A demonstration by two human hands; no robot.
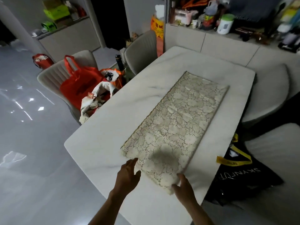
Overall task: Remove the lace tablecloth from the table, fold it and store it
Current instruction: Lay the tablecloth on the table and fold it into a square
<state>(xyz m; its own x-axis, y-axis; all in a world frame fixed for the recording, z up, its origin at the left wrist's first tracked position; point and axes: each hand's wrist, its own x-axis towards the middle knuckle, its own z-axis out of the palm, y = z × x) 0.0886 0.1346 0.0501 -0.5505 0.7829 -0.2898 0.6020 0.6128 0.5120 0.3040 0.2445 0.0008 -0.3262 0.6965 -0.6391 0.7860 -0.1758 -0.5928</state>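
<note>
The cream lace tablecloth (177, 120) lies folded into a long narrow strip on the white marble table (113, 114), running from the near end toward the far right corner. My left hand (128, 173) touches the near left corner of the strip, fingers extended. At the near right corner, my right hand (184, 186) has thumb and fingers around the cloth's edge, which is slightly lifted.
Grey chairs (141, 51) stand along the table's left side, one holding a red tote bag (81, 85) and a white bag (97, 101). A black bag with yellow straps (240, 172) sits on a seat at the right. Cluttered shelves (227, 21) fill the back wall.
</note>
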